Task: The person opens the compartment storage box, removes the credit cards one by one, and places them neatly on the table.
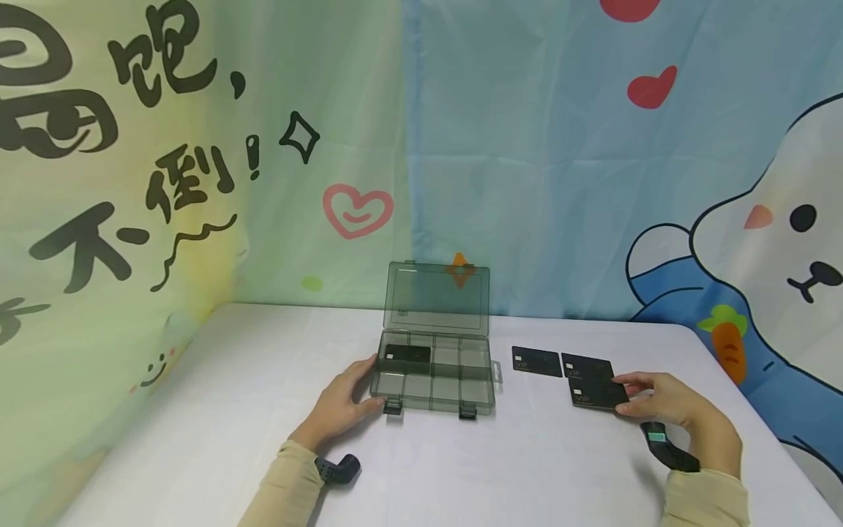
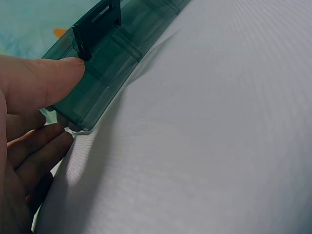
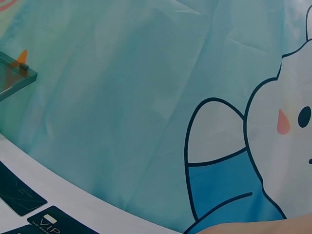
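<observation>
A see-through grey divided box (image 1: 463,383) stands on the table with its lid (image 1: 431,296) raised. One black card (image 1: 398,353) lies in its back left part. My left hand (image 1: 341,404) grips the box's front left corner, thumb by a dark latch (image 2: 97,28) and the other fingers round the side. Right of the box, my right hand (image 1: 681,406) pinches the right edge of a black VIP card (image 1: 596,395), which overlaps another black card (image 1: 586,364). A further black card (image 1: 536,361) lies to their left. The right wrist view hides the hand's fingers.
A white cloth covers the table (image 1: 500,468). Close behind it hangs a printed curtain (image 1: 527,183) with lettering, hearts and a cartoon animal. A second latch (image 1: 467,411) juts from the box's front, and a handle (image 1: 497,372) sticks out on its right side.
</observation>
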`<action>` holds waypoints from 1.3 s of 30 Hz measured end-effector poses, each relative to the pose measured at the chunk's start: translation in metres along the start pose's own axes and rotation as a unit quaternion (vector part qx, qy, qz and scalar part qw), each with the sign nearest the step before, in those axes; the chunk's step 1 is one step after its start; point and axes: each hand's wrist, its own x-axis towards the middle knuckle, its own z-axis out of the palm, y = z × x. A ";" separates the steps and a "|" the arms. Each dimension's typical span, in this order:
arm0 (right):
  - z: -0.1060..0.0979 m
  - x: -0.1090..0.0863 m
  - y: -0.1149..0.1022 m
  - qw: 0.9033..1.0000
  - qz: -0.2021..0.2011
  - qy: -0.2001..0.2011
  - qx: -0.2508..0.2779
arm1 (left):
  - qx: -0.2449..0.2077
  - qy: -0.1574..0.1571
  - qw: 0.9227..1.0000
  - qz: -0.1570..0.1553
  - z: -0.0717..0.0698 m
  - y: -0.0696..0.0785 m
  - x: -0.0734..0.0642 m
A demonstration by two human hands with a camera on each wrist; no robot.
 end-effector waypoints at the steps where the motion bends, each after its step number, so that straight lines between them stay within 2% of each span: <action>1: 0.000 0.000 0.000 1.000 -0.003 0.001 0.000 | -0.001 0.000 1.000 0.000 0.000 0.000 0.000; 7: 0.001 0.002 0.000 1.000 -0.013 0.009 -0.010 | -0.001 -0.003 1.000 -0.003 0.000 0.000 0.000; 18: 0.001 0.001 -0.001 1.000 -0.007 0.010 -0.010 | -0.001 0.000 1.000 0.003 0.001 -0.001 0.001; 25: 0.000 0.000 -0.002 1.000 -0.011 0.000 0.018 | 0.002 -0.004 1.000 0.002 -0.001 0.001 0.000; 32: -0.004 -0.003 -0.010 0.999 -0.002 -0.013 -0.032 | 0.004 -0.007 1.000 0.001 -0.002 0.001 0.001; 39: -0.005 -0.001 -0.012 0.999 -0.004 -0.018 -0.047 | 0.012 0.003 1.000 0.007 -0.001 0.000 0.001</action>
